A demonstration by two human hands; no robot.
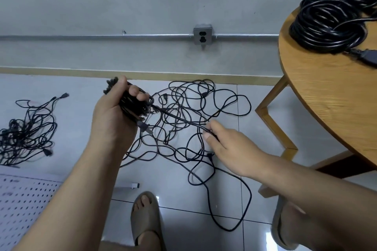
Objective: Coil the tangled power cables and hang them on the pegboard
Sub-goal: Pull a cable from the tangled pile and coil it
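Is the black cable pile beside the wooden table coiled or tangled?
Tangled: the black cable pile sprawls across the floor in loose, crossing loops.

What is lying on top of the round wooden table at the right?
Coiled black power cables lie on the round wooden table, a black plug at their edge. The wood under them is hidden.

Cables (pixel 179 118) matt; floor tiles (pixel 179 199) glossy (light glints); table (pixel 326 108) grained wood; conduit (pixel 102 36) metal.

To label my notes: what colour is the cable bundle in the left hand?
Black. The cable bundle shows best in the head view.
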